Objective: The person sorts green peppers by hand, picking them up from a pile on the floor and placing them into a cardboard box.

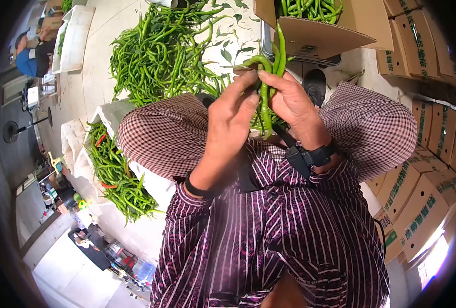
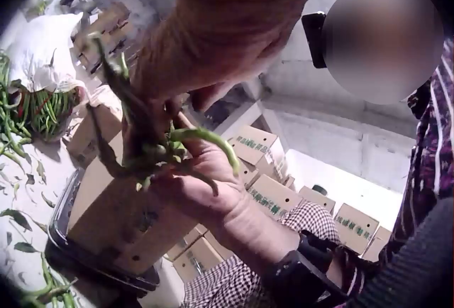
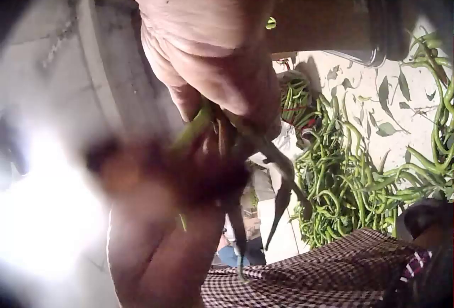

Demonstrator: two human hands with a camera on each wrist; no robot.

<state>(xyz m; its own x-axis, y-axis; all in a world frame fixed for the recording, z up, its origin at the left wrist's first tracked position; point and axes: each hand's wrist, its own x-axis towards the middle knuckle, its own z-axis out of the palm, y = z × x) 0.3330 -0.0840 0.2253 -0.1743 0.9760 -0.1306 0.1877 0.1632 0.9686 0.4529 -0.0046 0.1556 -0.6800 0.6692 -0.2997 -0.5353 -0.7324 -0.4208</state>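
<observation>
Several long green chili peppers (image 1: 265, 100) are bunched between the two hands in front of the person's lap, some pointing up and others hanging down. The right hand (image 1: 292, 102) grips the bunch, thumb across it. From the other side, the left hand (image 1: 230, 115) holds the peppers with its fingers and thumb, fingertips close to the right thumb. In the left wrist view, curved peppers (image 2: 206, 141) stick out between both hands. The right wrist view shows drooping pepper ends (image 3: 280, 205) below the right hand (image 3: 213, 45), with the left hand blurred.
A big pile of green chili peppers (image 1: 151, 56) lies on the floor ahead, with loose leaves beside it. An open cardboard box (image 1: 320, 37) holding peppers stands ahead right. A sack of peppers (image 1: 117, 179) is at the left; stacked cartons (image 1: 418, 205) line the right.
</observation>
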